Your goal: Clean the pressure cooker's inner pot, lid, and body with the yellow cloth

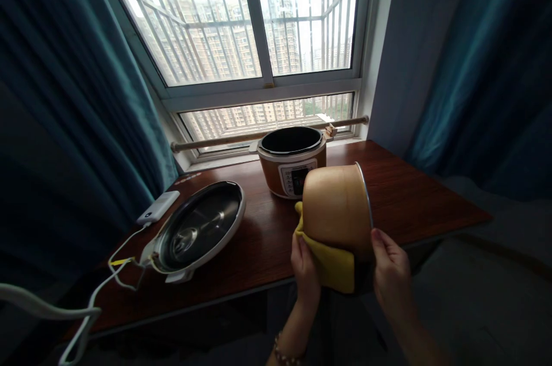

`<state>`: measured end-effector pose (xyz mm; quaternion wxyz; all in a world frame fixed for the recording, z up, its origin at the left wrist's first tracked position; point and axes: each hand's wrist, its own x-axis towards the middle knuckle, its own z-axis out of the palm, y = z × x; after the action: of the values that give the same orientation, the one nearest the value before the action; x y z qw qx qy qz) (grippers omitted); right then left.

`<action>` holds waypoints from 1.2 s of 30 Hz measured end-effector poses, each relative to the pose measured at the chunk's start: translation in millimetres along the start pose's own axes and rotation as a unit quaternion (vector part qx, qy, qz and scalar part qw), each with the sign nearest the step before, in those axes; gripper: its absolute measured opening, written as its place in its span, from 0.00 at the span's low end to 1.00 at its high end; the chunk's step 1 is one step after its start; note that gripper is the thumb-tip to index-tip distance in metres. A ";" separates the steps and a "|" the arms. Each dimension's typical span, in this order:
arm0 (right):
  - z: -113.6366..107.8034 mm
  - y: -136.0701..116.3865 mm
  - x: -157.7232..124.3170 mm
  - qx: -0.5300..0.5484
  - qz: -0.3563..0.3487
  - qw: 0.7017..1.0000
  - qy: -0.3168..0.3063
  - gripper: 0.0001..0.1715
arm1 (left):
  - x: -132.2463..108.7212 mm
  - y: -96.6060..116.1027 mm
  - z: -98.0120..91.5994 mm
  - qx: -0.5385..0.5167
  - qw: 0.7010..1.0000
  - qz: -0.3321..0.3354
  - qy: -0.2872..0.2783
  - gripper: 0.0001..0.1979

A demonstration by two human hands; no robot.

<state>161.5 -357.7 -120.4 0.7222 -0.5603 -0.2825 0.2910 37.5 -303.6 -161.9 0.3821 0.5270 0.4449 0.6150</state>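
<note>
An orange-brown inner pot (pixel 336 208) is held tilted on its side above the near edge of the wooden table (pixel 414 193), its metal rim facing right. My right hand (pixel 390 268) grips the pot at its rim from below. My left hand (pixel 305 265) presses a yellow cloth (pixel 332 262) against the pot's underside. Behind the pot stands the open cooker body (pixel 291 159), its dark cavity showing.
The cooker's lid (pixel 200 228) lies upside down at the table's left. A white power bank (pixel 158 206) with a white cable (pixel 103 285) lies beside it. A wooden rod (pixel 241 137) rests along the window sill. Teal curtains hang at both sides.
</note>
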 end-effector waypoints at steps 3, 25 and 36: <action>2.6 -3.0 -2.3 0.037 0.016 0.998 0.045 0.21 | -4.5 11.4 -0.4 -0.052 0.997 -0.053 -0.027 0.23; -13.4 51.8 -5.4 0.277 0.211 0.934 -0.082 0.15 | -31.1 78.6 14.6 0.454 0.794 0.402 -0.053 0.21; -11.2 71.4 -6.0 0.282 0.263 0.921 -0.061 0.15 | -25.4 71.6 15.7 0.467 0.790 0.389 -0.077 0.19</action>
<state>158.3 -354.9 -192.7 0.7292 -0.3683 -0.0748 0.5719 56.9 -347.5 -100.9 -0.1491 0.8156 0.4042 0.3862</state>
